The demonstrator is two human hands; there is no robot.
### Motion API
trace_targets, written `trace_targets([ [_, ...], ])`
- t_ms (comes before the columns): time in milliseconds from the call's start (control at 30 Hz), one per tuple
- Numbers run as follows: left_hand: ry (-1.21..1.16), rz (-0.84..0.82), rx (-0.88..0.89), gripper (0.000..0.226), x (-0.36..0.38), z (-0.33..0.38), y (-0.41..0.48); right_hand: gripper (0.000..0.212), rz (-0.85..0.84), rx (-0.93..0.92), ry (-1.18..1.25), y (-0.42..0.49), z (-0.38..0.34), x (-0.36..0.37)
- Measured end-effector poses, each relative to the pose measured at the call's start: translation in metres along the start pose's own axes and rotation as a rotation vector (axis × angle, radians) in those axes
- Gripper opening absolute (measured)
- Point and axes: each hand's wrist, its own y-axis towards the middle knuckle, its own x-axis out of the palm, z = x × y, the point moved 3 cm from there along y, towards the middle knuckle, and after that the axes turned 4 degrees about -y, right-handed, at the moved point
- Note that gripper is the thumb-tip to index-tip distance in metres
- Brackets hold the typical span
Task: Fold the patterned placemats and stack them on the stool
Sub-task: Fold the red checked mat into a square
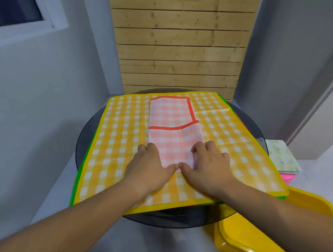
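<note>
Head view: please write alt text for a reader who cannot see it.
The left hand and right hand hold the near end of a folded pink placemat. It lies on an open yellow placemat on a round dark table.

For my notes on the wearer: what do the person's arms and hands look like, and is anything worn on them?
The left forearm and right forearm are bare, with no sleeves in view. The left hand and right hand wear no gloves, and no ring, watch or bracelet shows.
</note>
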Motion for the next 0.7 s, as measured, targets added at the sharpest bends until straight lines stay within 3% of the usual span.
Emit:
trace_targets([
  [233, 0.079, 0.074, 0.018, 0.074, 0.003, -0.006, -0.003, 0.057, -0.006, 0.016, -0.009, -0.004, 0.005, -0.003],
  [467, 0.057, -0.018, -0.024, 0.048, -0.009, -0.022, 0.000, 0.043, -0.097, 0.056, 0.088, -0.002, 0.032, -0.014],
  [700, -0.007, -0.147, 0.004, 0.039, -0.023, -0.040, 0.009, 0.032, -0.153, 0.027, 0.158, 0.000, 0.056, -0.021],
])
